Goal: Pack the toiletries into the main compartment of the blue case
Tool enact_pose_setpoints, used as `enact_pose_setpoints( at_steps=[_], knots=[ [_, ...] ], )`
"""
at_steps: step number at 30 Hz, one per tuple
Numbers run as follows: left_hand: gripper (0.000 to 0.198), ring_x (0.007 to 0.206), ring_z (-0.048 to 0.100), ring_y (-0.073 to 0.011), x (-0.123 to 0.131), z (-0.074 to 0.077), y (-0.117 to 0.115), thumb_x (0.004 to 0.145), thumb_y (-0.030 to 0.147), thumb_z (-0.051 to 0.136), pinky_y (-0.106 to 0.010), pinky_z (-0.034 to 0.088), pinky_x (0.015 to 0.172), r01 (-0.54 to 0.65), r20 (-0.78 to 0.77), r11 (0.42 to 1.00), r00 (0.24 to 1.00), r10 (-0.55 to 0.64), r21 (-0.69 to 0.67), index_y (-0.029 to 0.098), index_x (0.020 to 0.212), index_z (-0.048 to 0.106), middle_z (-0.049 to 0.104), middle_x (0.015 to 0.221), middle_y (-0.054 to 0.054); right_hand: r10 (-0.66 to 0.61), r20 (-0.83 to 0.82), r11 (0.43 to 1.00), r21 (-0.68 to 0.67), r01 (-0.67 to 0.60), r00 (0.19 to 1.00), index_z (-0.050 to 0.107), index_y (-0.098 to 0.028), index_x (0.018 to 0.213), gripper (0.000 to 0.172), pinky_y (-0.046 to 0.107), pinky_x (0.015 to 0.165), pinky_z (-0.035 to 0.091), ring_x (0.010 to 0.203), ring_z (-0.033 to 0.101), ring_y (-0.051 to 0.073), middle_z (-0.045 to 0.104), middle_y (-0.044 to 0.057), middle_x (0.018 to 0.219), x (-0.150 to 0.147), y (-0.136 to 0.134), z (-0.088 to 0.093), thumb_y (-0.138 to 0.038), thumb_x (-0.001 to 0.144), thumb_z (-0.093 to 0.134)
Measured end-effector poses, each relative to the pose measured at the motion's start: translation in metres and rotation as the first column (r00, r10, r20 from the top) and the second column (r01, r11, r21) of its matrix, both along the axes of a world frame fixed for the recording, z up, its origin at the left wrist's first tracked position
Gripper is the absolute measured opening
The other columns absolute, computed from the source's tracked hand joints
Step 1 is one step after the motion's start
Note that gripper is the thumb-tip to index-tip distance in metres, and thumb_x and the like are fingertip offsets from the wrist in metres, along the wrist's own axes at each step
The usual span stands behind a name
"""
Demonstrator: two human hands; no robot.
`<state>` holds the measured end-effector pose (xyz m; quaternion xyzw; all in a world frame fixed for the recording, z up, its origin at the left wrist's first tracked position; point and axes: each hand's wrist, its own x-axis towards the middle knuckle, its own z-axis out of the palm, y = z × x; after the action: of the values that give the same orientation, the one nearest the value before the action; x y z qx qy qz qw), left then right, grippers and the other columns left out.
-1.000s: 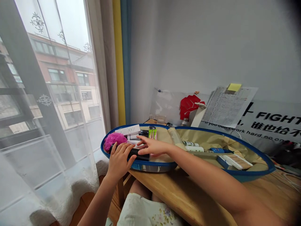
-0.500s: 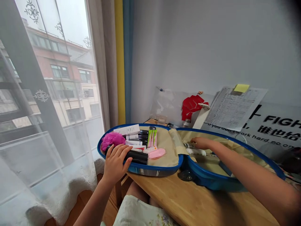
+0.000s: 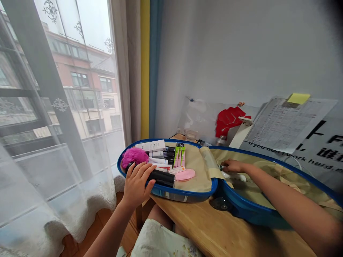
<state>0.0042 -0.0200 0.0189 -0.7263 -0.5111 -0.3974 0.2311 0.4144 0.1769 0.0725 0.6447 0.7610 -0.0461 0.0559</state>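
Observation:
An open blue suitcase (image 3: 184, 195) lies across the table with its two halves spread. My left hand (image 3: 138, 182) is closed over a black cylinder (image 3: 162, 177) in the left half, its thumb on the near side. Around it lie a magenta bath puff (image 3: 135, 157), a white box (image 3: 151, 145), several tubes, slim green-and-pink packs (image 3: 179, 157) and a pink oval brush-like item (image 3: 185, 175). Inside the right half, my right hand (image 3: 232, 166) has its fingers around a small tube with a dark-and-light end (image 3: 220, 167), mostly hidden. A white bottle-like item (image 3: 238, 176) lies just below that hand.
The wooden table (image 3: 198, 223) carries the suitcase, with a suction-cup-like disc (image 3: 219, 204) by its hinge. Behind stand a bottle (image 3: 221, 140) and a white post (image 3: 241, 134); papers (image 3: 286, 123) hang on the wall. A sheer curtain (image 3: 66, 160) covers the window at left.
The view has turned left, so everything sits farther right. My right hand has closed in around the small tube, covering more of it. My left hand stays on the black cylinder.

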Motion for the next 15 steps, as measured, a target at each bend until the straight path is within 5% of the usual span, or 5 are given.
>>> enact_pose_setpoints(
  at_steps=[5,15],
  knots=[
    [0.040,0.114,0.053,-0.0233,-0.0004,-0.0008,-0.0008,0.095,0.039,0.033,-0.042,0.021,0.107,-0.010,0.011,1.000,1.000,0.010,-0.016,0.022,0.122,0.058,0.065,0.119,-0.006,-0.007,0.025,0.983,-0.184,0.012,1.000,0.060,-0.017,0.110,0.030,0.035,0.083,0.052,0.095,0.060,0.015,0.061,0.006,0.112,-0.0002,-0.0014,0.0009,-0.038,0.090,0.052],
    [0.039,0.116,0.052,-0.0227,-0.0008,-0.0015,-0.0007,0.095,0.037,0.034,-0.041,0.020,0.107,-0.011,0.008,1.000,1.000,0.011,-0.025,0.022,0.122,0.057,0.064,0.120,-0.005,0.018,0.021,0.990,-0.137,-0.015,1.000,0.059,-0.016,0.110,0.030,0.038,0.085,0.051,0.098,0.060,0.016,0.061,0.006,0.112,0.0071,0.0006,0.0069,-0.036,0.089,0.056]
  ],
)
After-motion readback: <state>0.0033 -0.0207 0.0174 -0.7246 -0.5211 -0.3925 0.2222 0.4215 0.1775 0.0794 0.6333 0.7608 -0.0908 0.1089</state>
